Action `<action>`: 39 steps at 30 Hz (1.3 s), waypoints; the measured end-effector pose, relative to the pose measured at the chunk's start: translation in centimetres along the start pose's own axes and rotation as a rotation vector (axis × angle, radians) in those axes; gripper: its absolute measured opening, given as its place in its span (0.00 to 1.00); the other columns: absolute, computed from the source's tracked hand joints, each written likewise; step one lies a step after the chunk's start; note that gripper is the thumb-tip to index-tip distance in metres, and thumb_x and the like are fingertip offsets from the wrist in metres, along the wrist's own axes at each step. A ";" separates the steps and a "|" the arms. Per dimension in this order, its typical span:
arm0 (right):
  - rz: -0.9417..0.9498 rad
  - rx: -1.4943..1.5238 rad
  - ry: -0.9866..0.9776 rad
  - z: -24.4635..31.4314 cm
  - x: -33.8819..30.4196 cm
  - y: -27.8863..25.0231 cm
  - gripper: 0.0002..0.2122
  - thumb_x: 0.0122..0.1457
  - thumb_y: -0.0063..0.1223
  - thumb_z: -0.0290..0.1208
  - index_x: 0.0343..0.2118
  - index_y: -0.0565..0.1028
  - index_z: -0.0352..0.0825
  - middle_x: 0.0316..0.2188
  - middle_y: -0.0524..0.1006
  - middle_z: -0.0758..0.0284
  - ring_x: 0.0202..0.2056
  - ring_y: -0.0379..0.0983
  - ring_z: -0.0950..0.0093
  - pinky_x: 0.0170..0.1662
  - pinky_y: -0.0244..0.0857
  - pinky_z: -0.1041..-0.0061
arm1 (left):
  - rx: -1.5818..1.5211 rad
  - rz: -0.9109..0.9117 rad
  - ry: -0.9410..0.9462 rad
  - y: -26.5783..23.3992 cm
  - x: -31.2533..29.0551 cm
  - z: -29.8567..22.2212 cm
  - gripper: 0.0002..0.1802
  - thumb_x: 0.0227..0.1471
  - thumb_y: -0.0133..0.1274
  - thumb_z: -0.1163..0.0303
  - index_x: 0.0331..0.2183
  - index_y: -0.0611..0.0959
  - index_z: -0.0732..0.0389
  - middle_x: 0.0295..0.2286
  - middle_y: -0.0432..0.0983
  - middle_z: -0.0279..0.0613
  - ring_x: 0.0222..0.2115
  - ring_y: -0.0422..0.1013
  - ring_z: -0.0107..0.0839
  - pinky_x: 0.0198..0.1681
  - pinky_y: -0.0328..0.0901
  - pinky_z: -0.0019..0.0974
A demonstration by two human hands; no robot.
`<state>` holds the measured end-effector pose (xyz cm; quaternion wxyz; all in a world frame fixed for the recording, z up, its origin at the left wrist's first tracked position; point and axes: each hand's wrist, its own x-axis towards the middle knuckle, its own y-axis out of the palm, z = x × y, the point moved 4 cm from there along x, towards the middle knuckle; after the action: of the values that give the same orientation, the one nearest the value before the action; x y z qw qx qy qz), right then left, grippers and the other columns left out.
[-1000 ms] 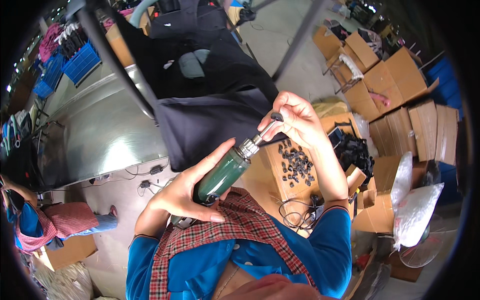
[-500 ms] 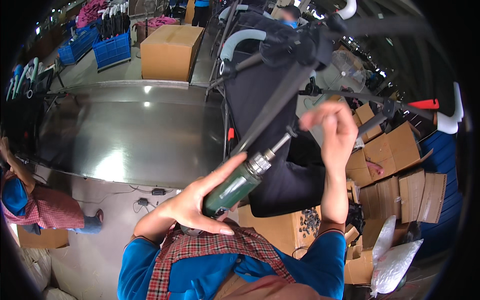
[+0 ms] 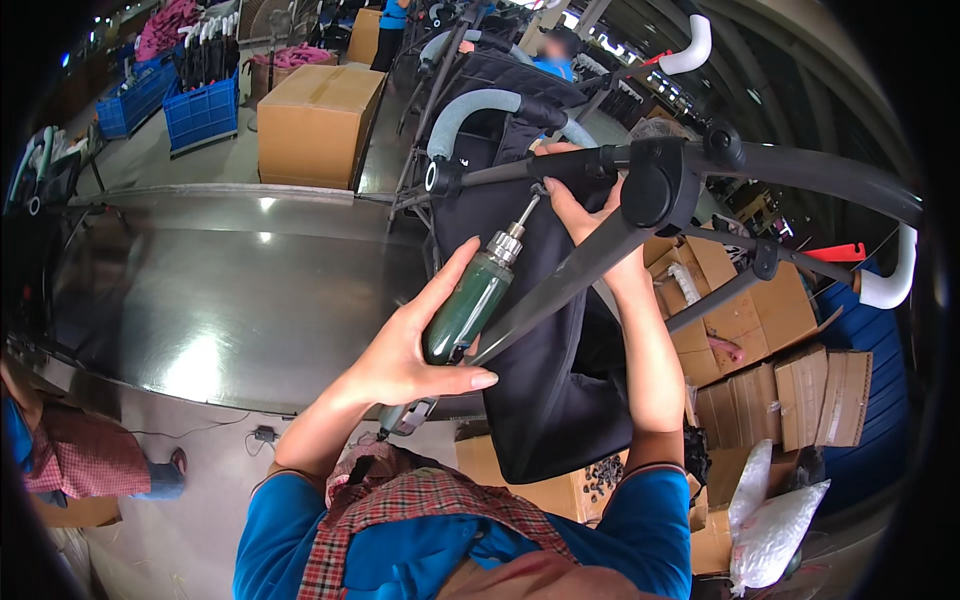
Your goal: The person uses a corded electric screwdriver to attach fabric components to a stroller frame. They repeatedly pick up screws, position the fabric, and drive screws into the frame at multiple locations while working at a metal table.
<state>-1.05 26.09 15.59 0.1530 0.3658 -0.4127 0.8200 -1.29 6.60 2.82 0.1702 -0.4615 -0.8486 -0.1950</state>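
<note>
"At the centre of the frame, what has just changed?"

"The right hand point(image 3: 592, 215). 1 second ago it pinched the small dark piece point(image 3: 538, 188) on the tip of the green power screwdriver point(image 3: 470, 308); now it's bent round the dark tube point(image 3: 497, 173), fingertips above, thumb below."

"And the left hand point(image 3: 412, 345)?"

"Wrapped round the screwdriver's body as before, thumb lying across its lower end. The tool points toward the upper middle of the frame, the dark piece at its tip just beside the tube and the right thumb. Whether they touch, I can't tell."

"What does that mean for the work?"

"I'd judge that loading the tip is done and lining it up with the tube is in hand."

"More pieces about?"

"Yes, small dark parts point(image 3: 603, 476) on the cardboard box point(image 3: 556, 497), lower right of centre, below the black cloth point(image 3: 540, 400)."
</note>
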 end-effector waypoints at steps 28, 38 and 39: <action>-0.060 -0.067 -0.071 -1.1 -0.2 0.4 0.13 0.55 0.54 0.16 0.44 0.78 0.30 0.39 0.80 0.66 0.40 0.76 0.78 0.47 0.68 0.77 | -0.331 -0.040 -0.072 1.9 1.0 0.0 0.57 0.48 0.58 0.84 0.69 0.44 0.49 0.29 0.73 0.40 0.18 0.70 0.23 0.20 0.65 0.29; -0.038 -0.095 -0.107 -1.5 -0.2 0.1 0.13 0.56 0.55 0.17 0.45 0.77 0.29 0.41 0.81 0.64 0.44 0.77 0.75 0.53 0.68 0.75 | -1.189 0.194 -0.133 2.4 1.3 2.6 0.46 0.55 0.50 0.75 0.68 0.48 0.40 0.32 0.66 0.48 0.18 0.66 0.28 0.20 0.66 0.31; -0.051 -0.060 -0.093 -1.6 -0.3 0.1 0.13 0.55 0.55 0.17 0.45 0.77 0.29 0.41 0.81 0.64 0.44 0.77 0.75 0.52 0.68 0.75 | -1.165 0.181 -0.115 2.6 1.2 2.7 0.46 0.55 0.49 0.76 0.68 0.48 0.40 0.32 0.67 0.48 0.18 0.66 0.28 0.19 0.66 0.31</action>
<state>-1.66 27.29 14.63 0.1655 0.4091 -0.4342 0.7853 0.01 10.13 1.52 -0.1416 -0.5592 -0.5670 -0.5880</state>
